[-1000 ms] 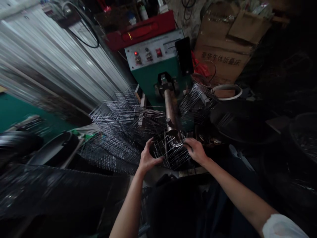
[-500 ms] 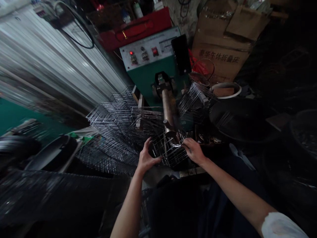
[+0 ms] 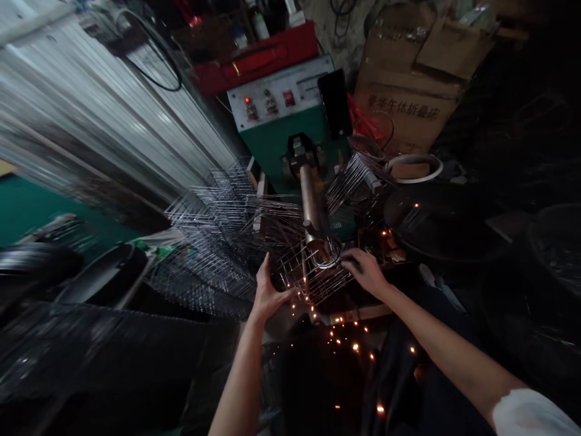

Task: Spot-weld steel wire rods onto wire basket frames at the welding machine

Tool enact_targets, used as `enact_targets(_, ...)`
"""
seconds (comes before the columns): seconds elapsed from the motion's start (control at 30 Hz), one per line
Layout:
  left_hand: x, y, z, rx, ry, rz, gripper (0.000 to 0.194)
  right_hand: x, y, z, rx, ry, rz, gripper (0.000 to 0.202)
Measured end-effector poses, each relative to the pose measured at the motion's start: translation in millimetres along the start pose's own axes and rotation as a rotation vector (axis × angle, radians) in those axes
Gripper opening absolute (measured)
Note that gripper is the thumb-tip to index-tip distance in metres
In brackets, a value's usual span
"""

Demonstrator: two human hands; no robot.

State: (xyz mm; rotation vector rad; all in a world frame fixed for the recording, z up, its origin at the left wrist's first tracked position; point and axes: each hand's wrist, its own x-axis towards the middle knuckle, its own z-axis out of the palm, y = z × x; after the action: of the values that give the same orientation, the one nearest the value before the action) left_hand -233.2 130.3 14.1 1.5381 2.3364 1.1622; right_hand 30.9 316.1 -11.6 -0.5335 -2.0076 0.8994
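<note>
A wire grid piece lies under the metal arm of a green machine. My left hand is at the grid's left edge, thumb and fingers spread wide. On the right, my right hand has its fingers pinched together at a curved wire part beside the arm's tip; exactly what they grip is dark and small. Orange sparks scatter below the grid and to its right.
Stacked wire grids fill the left side. More bent wire pieces sit right of the arm. Also in view are a dark basin, a white-rimmed bucket, a cardboard box and a phone on the machine.
Bright sparks have appeared around and below the grid. The view has shifted slightly. My right hand sits a little farther right, while my left hand keeps its spread shape.
</note>
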Motion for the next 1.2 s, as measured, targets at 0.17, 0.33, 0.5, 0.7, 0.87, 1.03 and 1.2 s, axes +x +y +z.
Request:
enact_targets(0.17,-85.4,-9.1,13.8,0.011,0.098,-0.108,0.097,-47.4,-3.0,-92.6,0.162,0.014,0.35,0.033)
enact_targets(0.33,-167.6,-1.4,44.5,-0.093,0.069,-0.259,0.073,-110.1,-17.3,-151.9,0.165,0.034,0.602,0.049)
enact_targets(0.5,-174.8,6.5,51.2,-0.017,0.071,-0.289,0.044,-150.7,-9.8,-137.7,0.112,-0.001,0.68,0.055)
enact_targets(0.7,-174.7,1.2,47.1,-0.004,0.087,-0.328,0.037,-158.9,3.6,-119.7,0.094,0.071,0.598,0.053)
enact_targets(0.87,-189.1,2.1,45.3,-0.01,0.121,-0.356,0.036,-158.8,-4.4,-115.0,0.065,0.073,0.564,0.054)
enact_targets(1.03,-196.8,4.0,41.4,-0.013,0.146,-0.383,0.034,-161.6,-15.8,-119.4,0.007,0.073,0.562,0.054)
enact_targets(1.2,-203.0,11.5,41.4,-0.009,0.154,-0.38,0.032,-167.5,-18.6,-133.2,-0.045,0.12,0.626,0.05)
